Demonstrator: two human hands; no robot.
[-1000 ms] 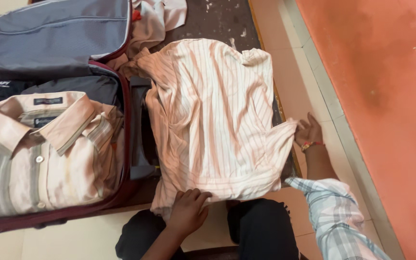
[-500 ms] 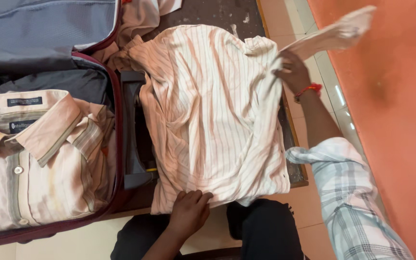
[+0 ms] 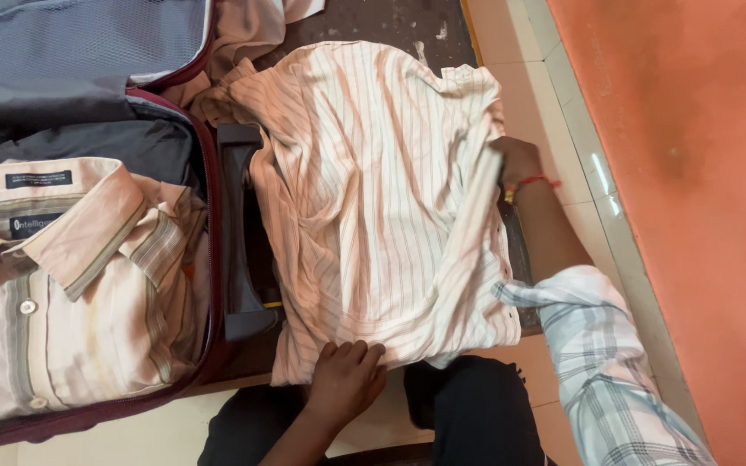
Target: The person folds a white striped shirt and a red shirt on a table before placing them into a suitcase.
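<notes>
Here, in the head view, a cream shirt with thin reddish stripes (image 3: 373,198) lies spread back-up on a low dark wooden platform (image 3: 390,22), covering most of its top and hanging slightly over the near edge. The left hand (image 3: 344,378) rests at that near edge, palm down, fingers bent and pressing the shirt's hem flat; it pins the cloth rather than closing around it. The right hand (image 3: 514,164) sits at the platform's right edge, partly tucked under a folded-over sleeve of the striped shirt, so whether it grips the fabric or only lies against it cannot be told. A red thread bracelet (image 3: 530,182) circles that wrist, and a pale blue checked sleeve (image 3: 615,371) covers the forearm behind it.

Just beside the shirt's left side stands an open maroon suitcase (image 3: 213,259), its black handle (image 3: 239,242) touching the shirt's edge. Inside it a folded beige shirt with broad grey stripes (image 3: 79,293) lies collar up, with dark grey cloth (image 3: 88,147) behind it. The suitcase's grey lid lining (image 3: 79,52) rises at the far left corner. More pale cloth (image 3: 252,30) is bunched at the platform's far edge. An orange wall (image 3: 692,173) runs along the right.
</notes>
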